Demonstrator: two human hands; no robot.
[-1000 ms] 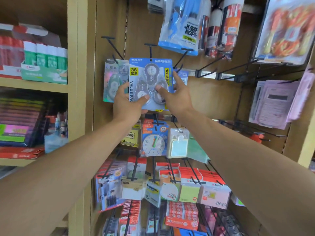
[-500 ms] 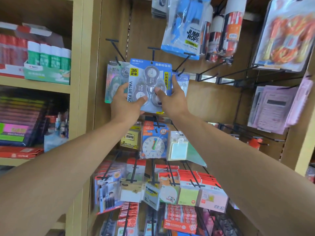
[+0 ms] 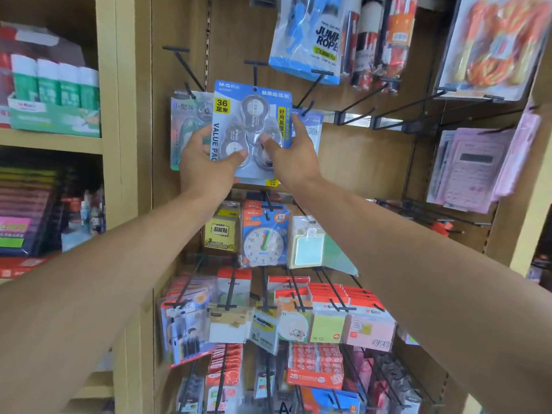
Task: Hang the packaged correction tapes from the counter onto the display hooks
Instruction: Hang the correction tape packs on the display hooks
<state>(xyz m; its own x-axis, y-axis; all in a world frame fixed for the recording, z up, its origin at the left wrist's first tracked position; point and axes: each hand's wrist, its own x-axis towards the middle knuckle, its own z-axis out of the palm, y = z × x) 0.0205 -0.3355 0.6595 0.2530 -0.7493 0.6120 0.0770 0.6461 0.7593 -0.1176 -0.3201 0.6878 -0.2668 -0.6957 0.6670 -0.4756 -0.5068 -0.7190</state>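
Note:
A blue value pack of correction tapes (image 3: 252,115) is held up against the display wall, its hang hole just below the T-shaped tip of a black hook (image 3: 255,68). My left hand (image 3: 206,165) grips the pack's lower left, thumb across the front. My right hand (image 3: 291,153) grips its lower right edge, thumb on the blister. A greenish correction tape pack (image 3: 188,115) hangs on the hook to the left, and a pale blue pack (image 3: 310,127) hangs behind on the right.
Bare black hooks (image 3: 355,110) jut out to the right. A jump rope bag (image 3: 307,37) hangs above. A clock pack (image 3: 263,234), sticky notes (image 3: 327,325) and other packets fill the lower hooks. Glue sticks (image 3: 56,88) stand on the left shelf.
The pack and both hands have held the same place on the wall while the view shifted slightly. My grip looks unchanged.

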